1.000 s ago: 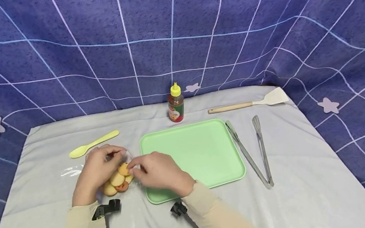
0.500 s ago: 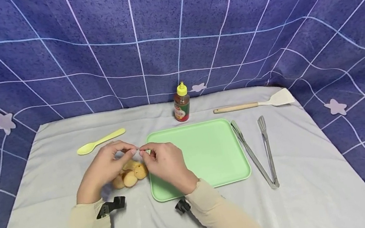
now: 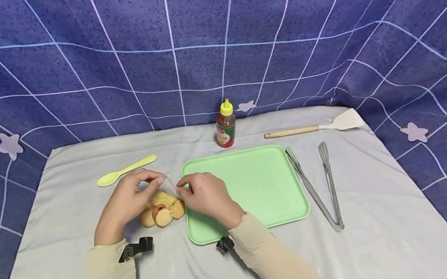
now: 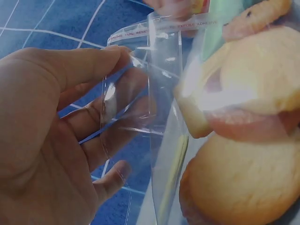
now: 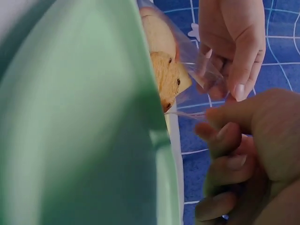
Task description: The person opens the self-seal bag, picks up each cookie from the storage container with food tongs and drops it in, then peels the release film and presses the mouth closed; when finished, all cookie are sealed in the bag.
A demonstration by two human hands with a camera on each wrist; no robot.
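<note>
Several round golden cookies (image 3: 163, 217) lie inside a clear plastic bag (image 4: 164, 70), beside the tray's left edge. With thumb and forefinger my left hand (image 3: 129, 201) pinches a corner of the bag's mouth. My right hand (image 3: 205, 195) pinches the other end of the mouth near the tray, thumb against forefinger, its other fingers curled in. Between the hands the see-through edge is stretched, and red print runs along its sealing strip (image 4: 164, 26) in the left wrist view. An orange-red piece (image 4: 253, 124) shows between the cookies.
A green tray (image 3: 252, 188) sits right of the bag. Behind are a yellow spoon (image 3: 125, 171), a sauce bottle (image 3: 226, 127) with yellow cap, and a spatula (image 3: 316, 127). Metal tongs (image 3: 322, 202) lie spread to the tray's right.
My hands came together at the bag's mouth, then drew slightly apart, stretching its edge between them. The bag and cookies shifted towards the tray. The head view turned a little left.
</note>
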